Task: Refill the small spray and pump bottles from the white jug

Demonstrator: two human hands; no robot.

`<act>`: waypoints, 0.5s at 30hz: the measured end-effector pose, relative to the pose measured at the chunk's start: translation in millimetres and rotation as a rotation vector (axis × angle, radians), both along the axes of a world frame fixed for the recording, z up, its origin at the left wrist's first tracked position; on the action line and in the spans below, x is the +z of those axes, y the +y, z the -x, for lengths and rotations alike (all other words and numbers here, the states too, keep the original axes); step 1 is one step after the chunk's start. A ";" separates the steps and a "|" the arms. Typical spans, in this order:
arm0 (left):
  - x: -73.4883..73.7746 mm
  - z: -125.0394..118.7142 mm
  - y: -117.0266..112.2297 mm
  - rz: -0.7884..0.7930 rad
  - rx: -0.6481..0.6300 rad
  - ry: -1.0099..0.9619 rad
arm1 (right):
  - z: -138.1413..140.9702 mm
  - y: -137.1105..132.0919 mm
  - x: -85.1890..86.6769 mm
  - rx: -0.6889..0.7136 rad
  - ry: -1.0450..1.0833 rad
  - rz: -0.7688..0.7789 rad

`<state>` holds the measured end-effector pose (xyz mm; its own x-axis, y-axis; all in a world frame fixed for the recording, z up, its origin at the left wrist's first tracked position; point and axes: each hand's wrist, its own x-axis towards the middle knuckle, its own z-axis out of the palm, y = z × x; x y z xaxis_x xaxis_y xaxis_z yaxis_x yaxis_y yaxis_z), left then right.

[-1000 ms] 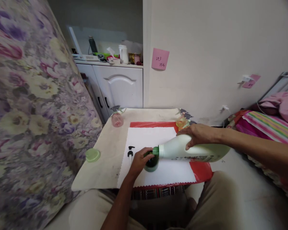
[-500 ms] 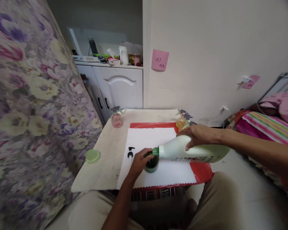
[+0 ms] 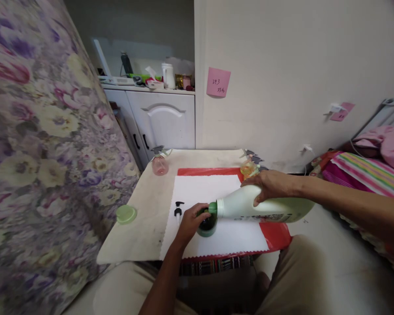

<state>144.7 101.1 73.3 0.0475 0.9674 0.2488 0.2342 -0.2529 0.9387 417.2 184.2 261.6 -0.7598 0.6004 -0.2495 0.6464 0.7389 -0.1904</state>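
Observation:
My right hand (image 3: 265,184) grips a large pale green jug (image 3: 238,203) by its upper side, holding it tipped on its side. The jug's green spout (image 3: 212,207) points left and sits at the mouth of a dark green bottle (image 3: 207,227). My left hand (image 3: 194,218) is closed round the top of this bottle, its fingers touching the spout area. The bottle stands on a white sheet (image 3: 239,243). Left of it lies a black pump head (image 3: 178,211) with a pale tube. Any liquid flow is too hidden to make out.
A light green cap (image 3: 126,214) lies on the table's left (image 3: 141,238). A pink spray bottle (image 3: 160,165) stands at the back left, and a yellow bottle (image 3: 247,168) at the back right. Red covering (image 3: 277,236) shows under the sheet. A flowered curtain (image 3: 52,153) hangs at left.

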 end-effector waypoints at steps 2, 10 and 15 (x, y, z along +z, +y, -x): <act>0.1 0.3 0.1 0.000 0.000 -0.001 | 0.0 0.0 -0.1 -0.007 -0.001 -0.001; 2.1 0.2 -1.5 0.003 -0.001 0.000 | 1.3 -1.7 1.9 -0.020 0.003 0.001; 0.7 0.1 -0.8 0.004 0.003 0.002 | -0.4 1.2 -0.7 -0.009 -0.011 -0.015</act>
<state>144.6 100.4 74.0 0.0455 0.9686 0.2446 0.2371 -0.2483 0.9392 417.6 185.4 260.9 -0.7516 0.6112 -0.2480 0.6550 0.7357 -0.1722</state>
